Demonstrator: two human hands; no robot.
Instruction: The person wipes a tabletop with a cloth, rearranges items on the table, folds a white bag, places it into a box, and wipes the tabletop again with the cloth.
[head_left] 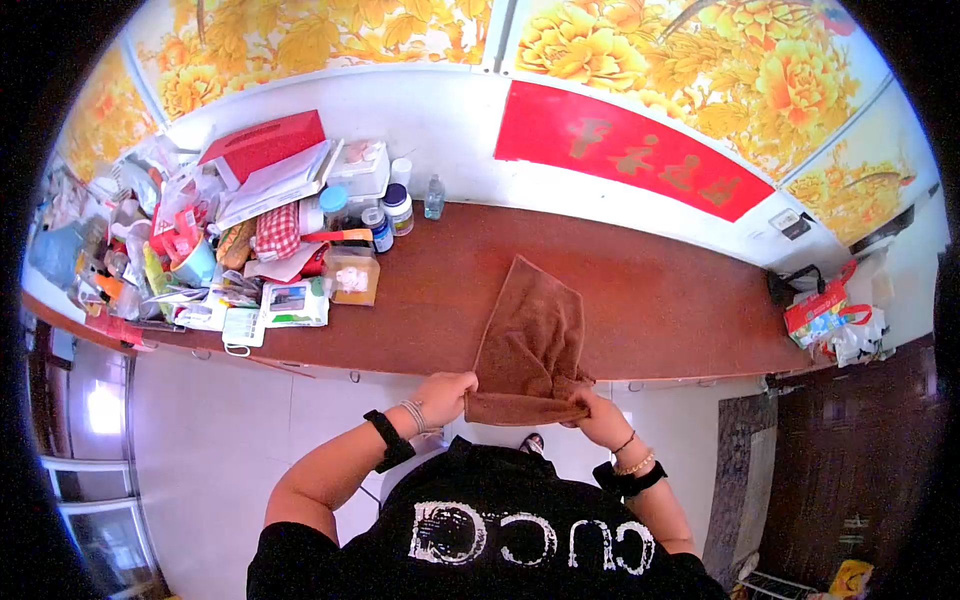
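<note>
A brown cloth [530, 330] lies partly on the reddish-brown counter [650, 290], its near edge folded and lifted at the counter's front edge. My left hand [445, 397] is closed on the cloth's near left corner. At the near right corner, my right hand [603, 418] pinches the same cloth. Between the two hands the folded edge is stretched; the far part rests on the counter, narrowing to a corner and slightly wrinkled.
Piled on the counter's left are papers [280, 185], a red box [262, 145], jars [398, 208], a plastic container [352, 277] and a wipes pack [295, 303]. A small clear bottle [434, 197] stands by the wall. Bags [820, 312] sit at the right end.
</note>
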